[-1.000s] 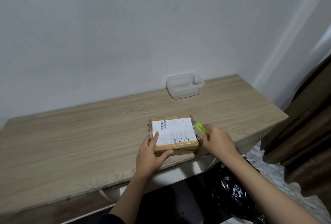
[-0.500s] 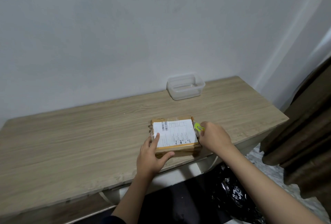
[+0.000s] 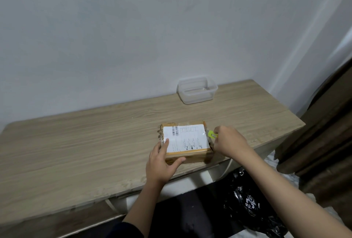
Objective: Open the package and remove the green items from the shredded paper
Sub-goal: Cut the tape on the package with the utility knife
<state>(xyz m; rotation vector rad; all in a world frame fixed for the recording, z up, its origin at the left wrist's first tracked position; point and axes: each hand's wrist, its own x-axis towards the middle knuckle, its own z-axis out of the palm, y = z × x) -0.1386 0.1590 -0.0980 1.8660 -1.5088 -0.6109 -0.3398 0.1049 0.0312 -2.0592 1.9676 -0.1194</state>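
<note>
We see a wooden table [image 3: 76,148] against a white wall [image 3: 133,28], a brown curtain [image 3: 323,133] at right and a black bag [image 3: 247,205] on the floor. A clear tub [image 3: 197,90] sits at the table's back edge. Near the front edge lies the taped box [image 3: 185,140], still sealed, white label up. Our left hand [image 3: 162,163] holds its near-left corner, fingers on top, thumb on the front. Our right hand [image 3: 228,142] grips a yellow-green cutter [image 3: 211,134] at the box's right side.
</note>
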